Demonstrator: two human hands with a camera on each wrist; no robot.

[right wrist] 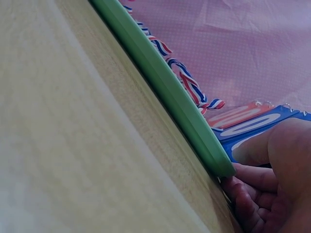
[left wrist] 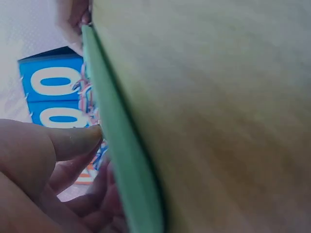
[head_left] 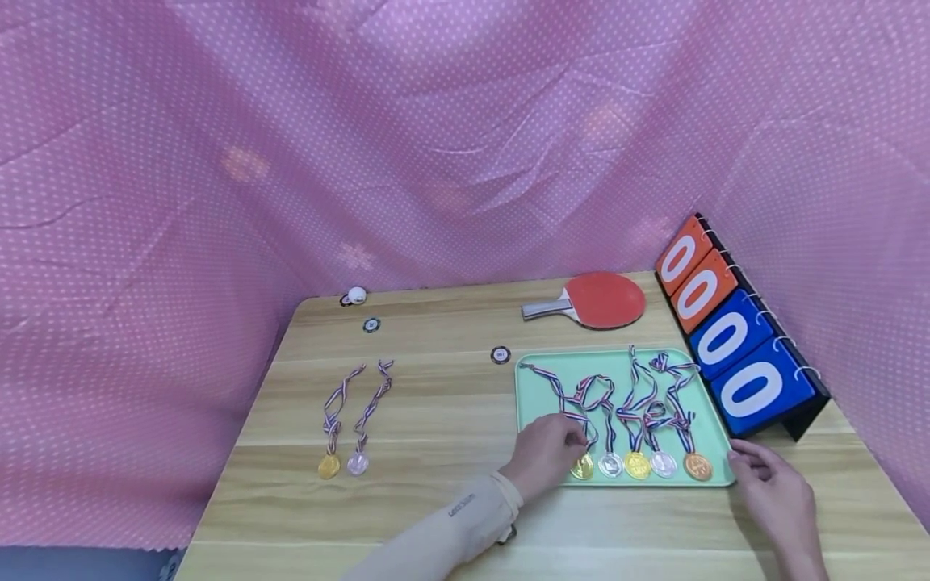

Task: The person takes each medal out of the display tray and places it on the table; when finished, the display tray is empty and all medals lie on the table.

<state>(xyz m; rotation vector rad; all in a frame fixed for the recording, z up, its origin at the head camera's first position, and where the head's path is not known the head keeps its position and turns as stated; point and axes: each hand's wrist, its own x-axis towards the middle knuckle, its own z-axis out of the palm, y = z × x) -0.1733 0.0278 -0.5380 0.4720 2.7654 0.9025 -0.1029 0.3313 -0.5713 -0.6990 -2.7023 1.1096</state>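
Behind the left hand (head_left: 541, 458), a cream sleeve (head_left: 443, 531) is extending toward 7 o'clock. Dark lettering (head_left: 462, 506) is running lengthwise along it. A pale cuff (head_left: 510, 494) is closing its end; at the cuff's 6 o'clock, a dark part (head_left: 508, 534), possibly a fitting, is protruding.

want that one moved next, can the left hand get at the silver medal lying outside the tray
Probably yes: the left hand is at the tray, and only bare tabletop shows between it and the silver medal; nothing covers the medal.
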